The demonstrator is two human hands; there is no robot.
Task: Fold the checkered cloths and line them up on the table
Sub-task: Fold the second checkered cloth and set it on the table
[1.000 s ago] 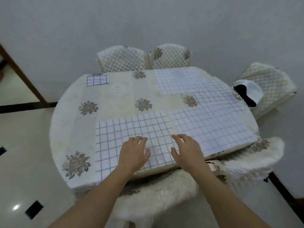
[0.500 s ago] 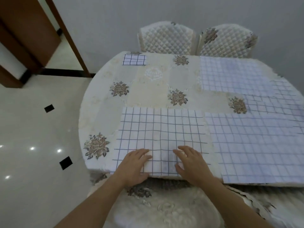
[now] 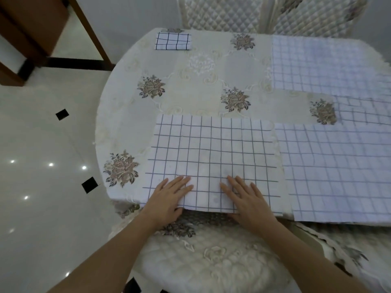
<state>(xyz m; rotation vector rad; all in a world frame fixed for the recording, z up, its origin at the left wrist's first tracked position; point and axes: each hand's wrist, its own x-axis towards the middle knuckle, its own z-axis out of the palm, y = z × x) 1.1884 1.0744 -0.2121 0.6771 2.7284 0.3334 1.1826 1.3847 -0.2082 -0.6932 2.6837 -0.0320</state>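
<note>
A white cloth with a dark grid [image 3: 211, 153] lies spread flat at the near edge of the round table [image 3: 186, 85]. My left hand [image 3: 169, 197] and my right hand [image 3: 247, 197] rest flat on its near hem, fingers straight. A small folded checkered cloth [image 3: 173, 41] sits at the table's far left. To the right lie three more spread cloths: one close by [image 3: 338, 170], one at the far right [image 3: 317, 64], and one partly covered between them [image 3: 364, 111].
The table wears a cream cover with brown flower prints. A fluffy white chair seat [image 3: 211, 267] is right below my arms. Two quilted chair backs [image 3: 222, 13] stand behind the table. Shiny tiled floor and a brown door frame [image 3: 88, 30] lie to the left.
The view has swung left and moved closer to the table. Both hands have slid back from the cloth's middle to its near hem and stay flat on it.
</note>
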